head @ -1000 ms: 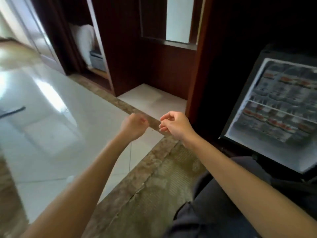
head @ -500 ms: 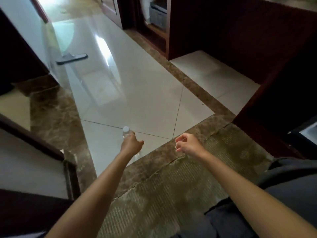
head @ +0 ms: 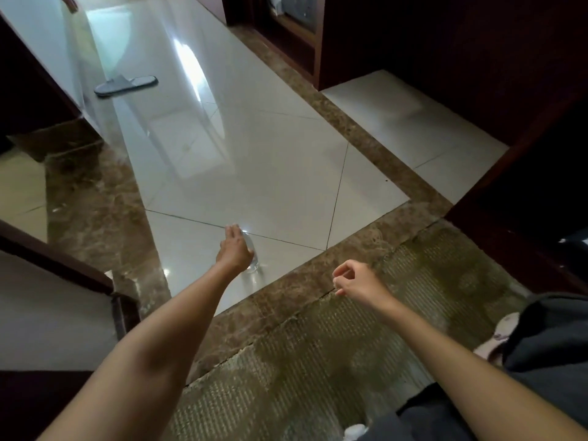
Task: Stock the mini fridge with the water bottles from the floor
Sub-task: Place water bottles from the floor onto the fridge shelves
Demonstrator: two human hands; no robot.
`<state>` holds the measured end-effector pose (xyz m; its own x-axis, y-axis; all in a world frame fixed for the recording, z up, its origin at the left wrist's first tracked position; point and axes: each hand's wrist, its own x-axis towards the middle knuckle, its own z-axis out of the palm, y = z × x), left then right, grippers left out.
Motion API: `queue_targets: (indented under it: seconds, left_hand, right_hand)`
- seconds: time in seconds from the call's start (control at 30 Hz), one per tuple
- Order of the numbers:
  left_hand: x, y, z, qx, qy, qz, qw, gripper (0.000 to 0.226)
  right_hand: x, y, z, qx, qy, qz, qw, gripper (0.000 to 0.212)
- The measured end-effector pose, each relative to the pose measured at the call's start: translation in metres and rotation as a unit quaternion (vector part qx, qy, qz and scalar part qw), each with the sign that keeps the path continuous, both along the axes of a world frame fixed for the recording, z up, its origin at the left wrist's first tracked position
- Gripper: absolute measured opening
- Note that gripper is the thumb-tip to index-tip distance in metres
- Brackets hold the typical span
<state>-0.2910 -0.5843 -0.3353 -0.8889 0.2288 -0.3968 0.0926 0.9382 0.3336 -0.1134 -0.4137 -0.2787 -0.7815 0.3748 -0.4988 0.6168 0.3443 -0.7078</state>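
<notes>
A clear water bottle stands upright on the white floor tiles, close to the brown marble border. My left hand reaches out to it, fingers stretched over its left side and top and hiding most of it. No closed grip shows. My right hand hovers lower right over the marble strip, fingers loosely curled, holding nothing. The mini fridge is out of view.
A grey slipper lies far back on the tiles. Dark wooden cabinetry lines the right side, and a dark wooden edge juts in at the left. A small white object sits by my knee at the bottom.
The view has swung left and down, away from the fridge to the floor. My left hand has gone from a fist to stretched fingers over the bottle. My right hand stays curled.
</notes>
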Motion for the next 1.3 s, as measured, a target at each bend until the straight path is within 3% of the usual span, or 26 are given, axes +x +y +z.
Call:
queue_targets:
  seconds: [0.13,0.23,0.43,0.73,0.93,1.13,1.3]
  left_hand:
    - [-0.009,0.002,-0.007,0.004,0.056,0.002,0.998,0.041]
    - [-0.005,0.004,-0.012,0.009,0.042,-0.003,0.999,0.031]
    - [0.013,0.011,-0.005,0.031,0.030,-0.017,0.999,0.039]
    - [0.054,0.069,0.098,0.098,0.032,-0.143,0.984,0.034]
    - [0.100,0.149,0.176,0.186,0.075,-0.193,0.961,0.036]
    - [0.154,0.246,0.242,0.227,0.148,-0.287,0.919,0.024]
    - [0.213,0.326,0.290,0.267,0.122,-0.338,0.894,0.023]
  right_hand:
    - [0.003,0.002,-0.002,0.004,0.001,0.004,1.000,0.004]
    - [0.005,0.003,-0.002,0.015,-0.003,0.016,1.000,0.008]
    - [0.014,0.003,0.006,0.043,-0.013,0.030,0.999,0.016]
    - [0.024,0.020,0.040,0.044,-0.025,0.045,0.998,0.027]
    - [0.043,0.061,0.074,0.073,0.000,-0.014,0.997,0.057]
    - [0.090,0.119,0.119,0.194,0.106,-0.120,0.968,0.062]
    - [0.135,0.179,0.149,0.257,0.119,-0.226,0.932,0.070]
